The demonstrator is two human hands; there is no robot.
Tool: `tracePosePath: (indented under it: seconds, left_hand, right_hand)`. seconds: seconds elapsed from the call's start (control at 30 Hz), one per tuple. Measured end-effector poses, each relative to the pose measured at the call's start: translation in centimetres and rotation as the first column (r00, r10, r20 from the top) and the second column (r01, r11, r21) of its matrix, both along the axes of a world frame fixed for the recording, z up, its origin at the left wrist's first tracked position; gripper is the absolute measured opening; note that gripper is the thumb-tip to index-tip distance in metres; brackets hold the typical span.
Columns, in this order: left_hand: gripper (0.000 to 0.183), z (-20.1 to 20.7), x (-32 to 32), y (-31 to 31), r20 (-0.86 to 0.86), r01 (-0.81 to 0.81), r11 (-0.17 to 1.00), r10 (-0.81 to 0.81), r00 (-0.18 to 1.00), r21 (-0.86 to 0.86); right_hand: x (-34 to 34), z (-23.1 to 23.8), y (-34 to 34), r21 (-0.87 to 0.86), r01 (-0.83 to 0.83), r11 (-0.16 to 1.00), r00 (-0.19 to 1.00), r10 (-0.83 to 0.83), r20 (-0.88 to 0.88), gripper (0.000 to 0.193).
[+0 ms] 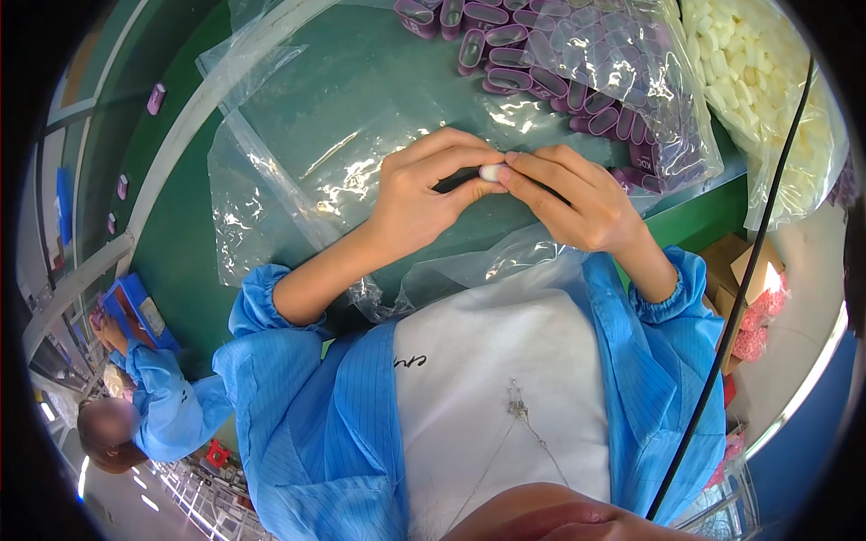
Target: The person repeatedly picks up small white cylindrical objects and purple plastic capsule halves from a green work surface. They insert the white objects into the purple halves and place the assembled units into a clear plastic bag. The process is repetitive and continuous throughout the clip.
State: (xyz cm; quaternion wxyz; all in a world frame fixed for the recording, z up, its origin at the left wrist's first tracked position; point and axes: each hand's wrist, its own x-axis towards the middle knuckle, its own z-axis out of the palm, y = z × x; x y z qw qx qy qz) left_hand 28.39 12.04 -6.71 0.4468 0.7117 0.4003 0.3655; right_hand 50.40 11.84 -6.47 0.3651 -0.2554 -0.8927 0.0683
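Over a clear plastic sheet, my left hand (431,185) and my right hand (577,197) meet at their fingertips. Pinched between them is a small white rounded piece (492,172), mostly covered by the fingers. The thumb and fingers of each hand are closed on it from either side. Dark patches show in the gaps behind the fingers; I cannot tell whether they are shadow or part of a thing. Beyond my right hand lie many purple oval hollow shells (510,79), some under clear plastic.
A clear bag of cream-white small pieces (749,72) lies at the far right. Clear plastic sheeting (262,189) covers part of the green table (176,225). A black cable (762,234) crosses the right side. At left, a co-worker in blue (176,406) sits by a blue bin (140,311).
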Motion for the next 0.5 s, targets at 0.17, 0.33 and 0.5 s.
tracePosePath:
  seconds: [0.17, 0.33, 0.5]
  left_hand:
    - [0.025, -0.13, 0.34, 0.28, -0.029, -0.019, 0.997, 0.021, 0.999, 0.07]
    - [0.027, 0.3, 0.43, -0.11, -0.069, -0.023, 0.995, 0.03, 0.997, 0.097]
    - [0.031, 0.76, 0.49, 0.05, -0.111, -0.036, 0.99, 0.052, 0.993, 0.139]
  right_hand:
    - [-0.26, 0.7, 0.04, -0.061, -0.007, 0.998, 1.0, 0.005, -0.031, 0.041]
    - [-0.09, 0.15, -0.11, -0.048, -0.021, 0.999, 0.998, 0.018, -0.054, 0.042]
    - [0.64, 0.65, 0.04, -0.043, 0.026, 0.999, 0.998, -0.028, -0.06, 0.035]
